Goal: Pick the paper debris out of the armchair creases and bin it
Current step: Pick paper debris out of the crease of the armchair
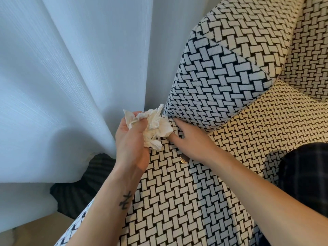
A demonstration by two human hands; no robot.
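Item under inspection: a crumpled wad of white tissue paper point(156, 128), held off the seat at the front corner of the chair's arm. The left hand point(131, 139) grips it, thumb and curled fingers bunched round the paper. This looks like a collecting grip that leaves the other hand free.

The right hand point(191, 141) holds nothing. Its fingers are extended and lie flat on the seat, pointing into the crease point(170, 117) where the arm meets the seat cushion. One digit touches the lower edge of the wad. The flat, straight posture suits probing a narrow gap. I judge that the person is searching for further scraps.

The armchair with black-and-cream basket-weave upholstery point(177, 201) fills the right and lower view. Its padded arm point(213, 86) overhangs the crease and shades it. A small round brass-coloured object point(183, 159), possibly a coin or an upholstery stud, lies on the seat against the right wrist. I cannot tell which it is.

A white sheer curtain point(62, 68) hangs in folds just beside the chair, on the left.

Not verifiable:
- Whether any paper remains inside the crease, since the fingertips and the arm's overhang cover it.
- How many right-hand fingers are tucked under the arm.
- Where the bin is, as none is in view.
- What the dark ribbed object point(79, 189) below the curtain hem is.

A dark checked cloth point(305, 171) is cut off at the right edge. It is probably the person's clothing.
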